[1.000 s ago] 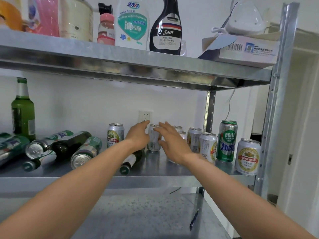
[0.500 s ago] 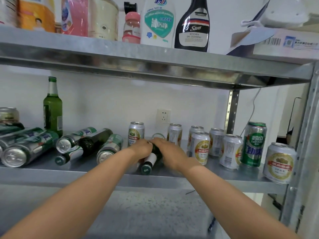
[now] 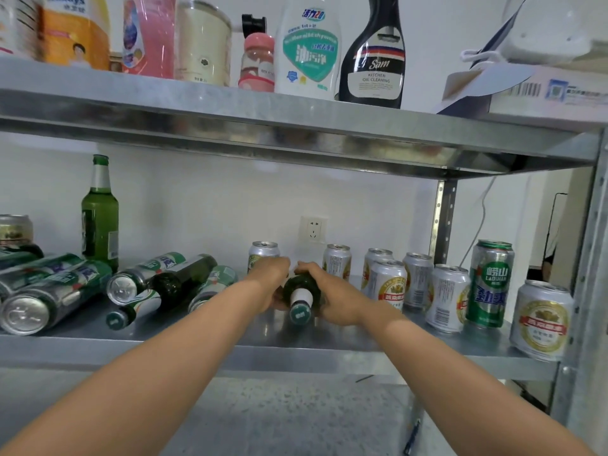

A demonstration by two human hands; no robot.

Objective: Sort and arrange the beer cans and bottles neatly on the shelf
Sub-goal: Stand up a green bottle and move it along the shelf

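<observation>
Nearest me, on the metal shelf (image 3: 296, 352), my left hand (image 3: 268, 274) and right hand (image 3: 332, 294) flank a dark green beer bottle (image 3: 301, 296) lying on its side, cap toward me. Both sets of fingers are curled round its body. Left of the fingers lie tipped beer cans (image 3: 52, 297); to their right stand silver Yanjing cans (image 3: 390, 284) and a tall green Laoshan can (image 3: 490, 284). Just behind my left fingers stands one silver can (image 3: 263, 251) — farther back, a wall socket (image 3: 314, 228).

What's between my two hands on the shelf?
Head view: a dark green glass bottle lying on its side, cap toward you, gripped by the left hand and right hand.
</observation>
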